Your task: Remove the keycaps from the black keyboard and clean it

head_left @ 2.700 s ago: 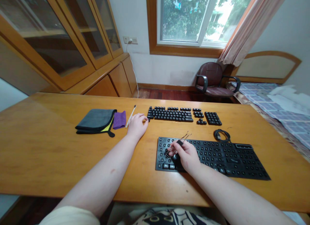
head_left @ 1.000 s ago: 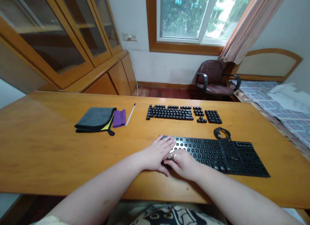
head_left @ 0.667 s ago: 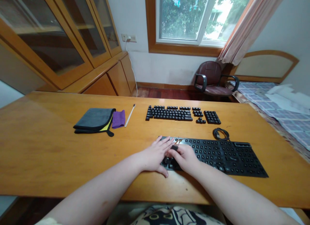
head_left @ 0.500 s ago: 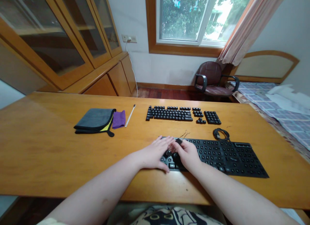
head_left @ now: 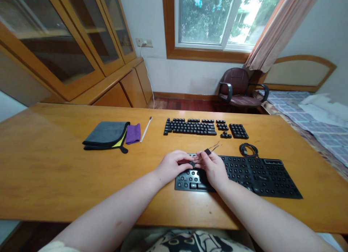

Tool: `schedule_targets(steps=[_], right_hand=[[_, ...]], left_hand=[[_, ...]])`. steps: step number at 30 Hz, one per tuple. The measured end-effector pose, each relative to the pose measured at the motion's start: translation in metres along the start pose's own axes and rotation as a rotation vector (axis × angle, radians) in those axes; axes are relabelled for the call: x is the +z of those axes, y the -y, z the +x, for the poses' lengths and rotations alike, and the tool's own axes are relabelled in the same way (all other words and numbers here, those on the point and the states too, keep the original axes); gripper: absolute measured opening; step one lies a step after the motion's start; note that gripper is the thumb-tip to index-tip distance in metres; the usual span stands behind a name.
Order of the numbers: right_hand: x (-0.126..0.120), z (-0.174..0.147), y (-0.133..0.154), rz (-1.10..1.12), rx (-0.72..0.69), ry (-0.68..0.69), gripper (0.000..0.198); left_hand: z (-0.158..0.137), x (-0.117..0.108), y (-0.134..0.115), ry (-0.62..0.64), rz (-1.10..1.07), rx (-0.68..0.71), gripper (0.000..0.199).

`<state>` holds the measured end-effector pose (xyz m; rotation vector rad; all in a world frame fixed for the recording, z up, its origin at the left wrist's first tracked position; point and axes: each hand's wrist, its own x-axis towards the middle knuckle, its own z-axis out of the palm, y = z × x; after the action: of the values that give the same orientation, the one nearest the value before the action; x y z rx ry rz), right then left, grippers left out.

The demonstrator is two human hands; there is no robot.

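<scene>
A black keyboard (head_left: 239, 174), mostly stripped of its caps, lies in front of me on the desk. My right hand (head_left: 216, 170) is closed around a wire keycap puller (head_left: 207, 151), whose black handle and thin wire loops stick out above the fingers. My left hand (head_left: 174, 167) pinches a small black keycap (head_left: 192, 164) over the keyboard's left part, close to my right fingertips. Whether the puller's other wire end still touches the keycap is hard to make out. A long bar key (head_left: 202, 186) sits along the keyboard's near edge.
Loose black keycaps (head_left: 193, 128) stand in keyboard order behind the keyboard. A coiled cable (head_left: 248, 150) lies at its back edge. Leftward on the wooden desk (head_left: 67, 183) are a folded grey cloth (head_left: 107, 133), a purple cloth (head_left: 133, 134) and a white toothbrush-like brush (head_left: 146, 129).
My left hand has gone from lying spread on the keyboard's left end to pinching a keycap. My right hand has shifted slightly right with the puller, which now tilts more.
</scene>
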<state>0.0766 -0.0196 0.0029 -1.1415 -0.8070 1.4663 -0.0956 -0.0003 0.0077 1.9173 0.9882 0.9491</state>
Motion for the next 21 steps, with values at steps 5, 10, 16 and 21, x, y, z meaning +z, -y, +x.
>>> schedule_targets(steps=[5, 10, 16, 21], right_hand=[[-0.001, 0.000, -0.002, 0.066, 0.017, 0.033, 0.037], [0.000, -0.002, -0.001, 0.052, -0.002, 0.018, 0.035], [-0.004, -0.002, -0.003, 0.115, 0.029, 0.177, 0.033], [-0.004, -0.002, -0.003, 0.162, 0.083, 0.222, 0.033]], left_hand=[[0.002, -0.004, 0.000, 0.034, 0.080, 0.041, 0.016], [0.003, -0.008, -0.004, 0.087, 0.175, 0.101, 0.013], [0.001, -0.012, -0.007, 0.154, 0.093, 0.229, 0.018], [0.000, -0.013, -0.005, 0.146, 0.040, 0.270, 0.018]])
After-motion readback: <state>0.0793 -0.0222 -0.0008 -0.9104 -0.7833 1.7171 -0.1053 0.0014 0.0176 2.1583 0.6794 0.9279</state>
